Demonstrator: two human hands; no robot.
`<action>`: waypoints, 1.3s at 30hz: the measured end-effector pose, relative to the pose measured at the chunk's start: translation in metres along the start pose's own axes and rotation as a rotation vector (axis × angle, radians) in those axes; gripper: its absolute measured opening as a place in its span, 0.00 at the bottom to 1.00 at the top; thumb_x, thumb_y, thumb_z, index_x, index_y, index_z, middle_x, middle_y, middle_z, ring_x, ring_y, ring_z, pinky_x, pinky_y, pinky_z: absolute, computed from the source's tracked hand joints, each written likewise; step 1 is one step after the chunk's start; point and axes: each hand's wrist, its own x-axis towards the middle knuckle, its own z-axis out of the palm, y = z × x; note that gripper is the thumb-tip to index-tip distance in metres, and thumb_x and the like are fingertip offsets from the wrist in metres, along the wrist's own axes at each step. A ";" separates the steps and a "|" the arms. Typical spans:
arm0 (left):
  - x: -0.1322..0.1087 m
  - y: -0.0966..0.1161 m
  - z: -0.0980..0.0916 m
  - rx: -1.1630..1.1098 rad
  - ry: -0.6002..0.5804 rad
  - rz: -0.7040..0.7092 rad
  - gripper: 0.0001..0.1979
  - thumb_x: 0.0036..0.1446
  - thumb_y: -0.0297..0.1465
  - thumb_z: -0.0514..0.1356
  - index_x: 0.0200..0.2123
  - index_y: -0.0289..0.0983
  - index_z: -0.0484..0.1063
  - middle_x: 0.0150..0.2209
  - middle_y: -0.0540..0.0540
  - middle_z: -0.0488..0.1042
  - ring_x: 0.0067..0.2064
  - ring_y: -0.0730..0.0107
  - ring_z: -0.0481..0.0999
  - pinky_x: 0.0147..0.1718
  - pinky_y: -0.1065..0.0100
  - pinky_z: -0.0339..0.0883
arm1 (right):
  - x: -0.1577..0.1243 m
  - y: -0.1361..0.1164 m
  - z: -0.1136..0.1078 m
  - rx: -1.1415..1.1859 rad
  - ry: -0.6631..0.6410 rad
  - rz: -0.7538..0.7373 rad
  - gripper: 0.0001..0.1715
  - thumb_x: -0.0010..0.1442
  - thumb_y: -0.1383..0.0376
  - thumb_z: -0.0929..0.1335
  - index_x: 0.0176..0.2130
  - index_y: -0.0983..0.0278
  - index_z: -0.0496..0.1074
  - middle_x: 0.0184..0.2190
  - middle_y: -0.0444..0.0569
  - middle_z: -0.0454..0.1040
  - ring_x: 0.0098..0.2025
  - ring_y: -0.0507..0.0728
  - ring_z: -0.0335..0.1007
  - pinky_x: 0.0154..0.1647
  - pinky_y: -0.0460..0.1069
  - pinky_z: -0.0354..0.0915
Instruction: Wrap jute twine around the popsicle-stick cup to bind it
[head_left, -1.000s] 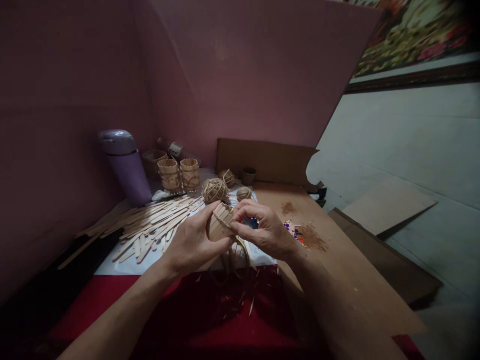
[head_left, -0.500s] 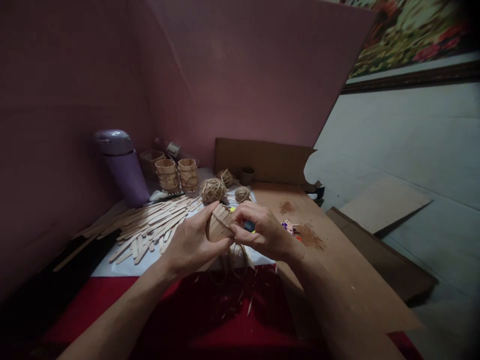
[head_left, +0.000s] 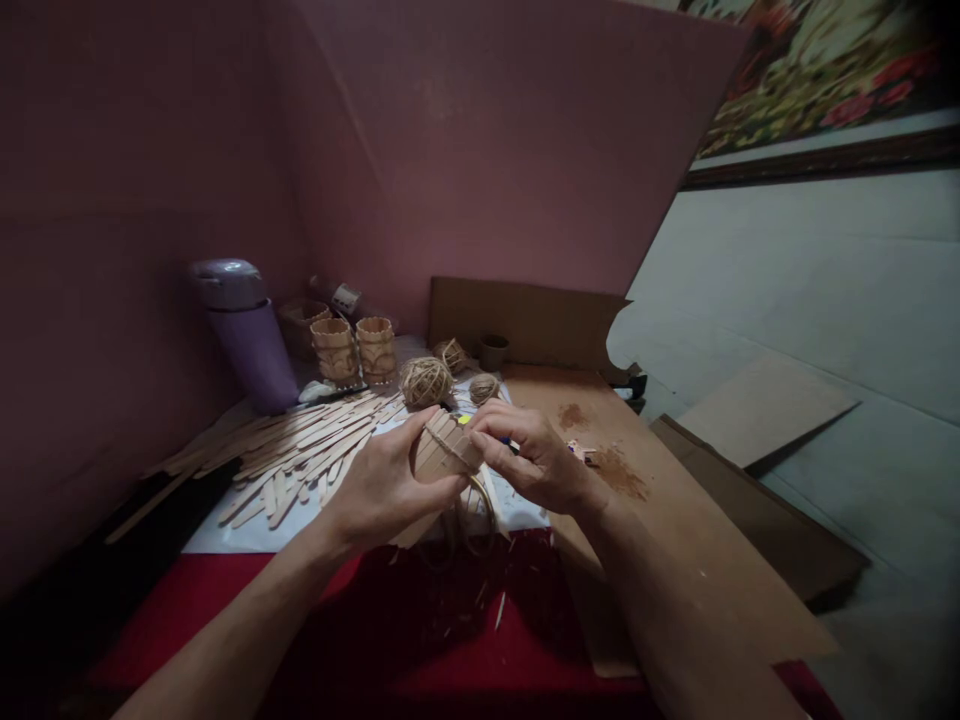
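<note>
A piece made of wooden craft sticks [head_left: 441, 452], with twine across its face, is gripped between the thumb and fingers of my left hand [head_left: 382, 482]. At its right edge my right hand [head_left: 525, 455] has its fingers pinched together near the twine; the strand between the fingertips is too small to make out. A loop of cord [head_left: 481, 520] hangs below the piece. Just behind my hands lie a large ball of twine [head_left: 426, 382] and a smaller ball [head_left: 484, 388].
Loose craft sticks [head_left: 300, 450] spread over white paper at left. Behind them stand a purple bottle [head_left: 253, 345] and two wooden cups [head_left: 335, 352]. A small dark pot [head_left: 493, 352] is at the back. Brown board [head_left: 675, 560] extends right; red cloth [head_left: 337, 640] lies in front.
My right hand has shifted slightly, its fingers closer together at the piece's right edge. More of the twine across the sticks now shows. My left hand has barely moved.
</note>
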 end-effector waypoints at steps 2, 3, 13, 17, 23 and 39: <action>0.000 -0.001 0.000 -0.001 0.006 -0.004 0.20 0.51 0.36 0.63 0.47 0.39 0.69 0.40 0.50 0.75 0.40 0.65 0.74 0.38 0.66 0.66 | 0.000 -0.001 0.001 -0.001 0.002 0.026 0.10 0.62 0.68 0.63 0.30 0.64 0.70 0.30 0.48 0.71 0.34 0.53 0.65 0.38 0.49 0.63; 0.000 -0.001 0.000 -0.001 0.007 -0.008 0.20 0.51 0.36 0.63 0.48 0.39 0.69 0.40 0.50 0.75 0.40 0.65 0.74 0.38 0.66 0.66 | 0.000 -0.002 0.002 -0.009 0.004 0.038 0.09 0.62 0.67 0.64 0.30 0.64 0.70 0.30 0.48 0.71 0.34 0.53 0.65 0.38 0.49 0.62; 0.000 -0.002 0.001 0.008 0.010 -0.019 0.19 0.51 0.37 0.63 0.46 0.40 0.69 0.38 0.51 0.75 0.38 0.66 0.73 0.37 0.67 0.66 | 0.000 0.001 0.005 0.009 0.000 0.056 0.09 0.61 0.68 0.66 0.28 0.65 0.70 0.27 0.45 0.69 0.31 0.51 0.63 0.35 0.48 0.61; 0.000 -0.001 0.000 0.001 0.006 -0.016 0.18 0.52 0.38 0.63 0.45 0.40 0.69 0.36 0.52 0.74 0.37 0.67 0.73 0.35 0.68 0.65 | 0.000 0.000 0.004 0.044 -0.005 0.072 0.11 0.64 0.66 0.64 0.30 0.65 0.70 0.28 0.46 0.71 0.33 0.52 0.65 0.37 0.49 0.63; 0.001 -0.001 -0.001 0.002 0.010 -0.049 0.16 0.51 0.37 0.63 0.44 0.43 0.68 0.36 0.53 0.74 0.36 0.67 0.73 0.34 0.68 0.65 | 0.000 -0.007 0.004 -0.052 0.191 -0.047 0.07 0.59 0.70 0.67 0.40 0.62 0.70 0.44 0.52 0.68 0.49 0.57 0.65 0.51 0.57 0.64; 0.000 -0.001 -0.002 0.138 0.025 -0.055 0.14 0.49 0.37 0.63 0.40 0.42 0.67 0.32 0.51 0.74 0.33 0.65 0.73 0.33 0.65 0.64 | 0.002 -0.019 0.008 -0.528 0.034 -0.180 0.03 0.58 0.73 0.65 0.33 0.66 0.68 0.41 0.58 0.71 0.47 0.62 0.62 0.49 0.59 0.65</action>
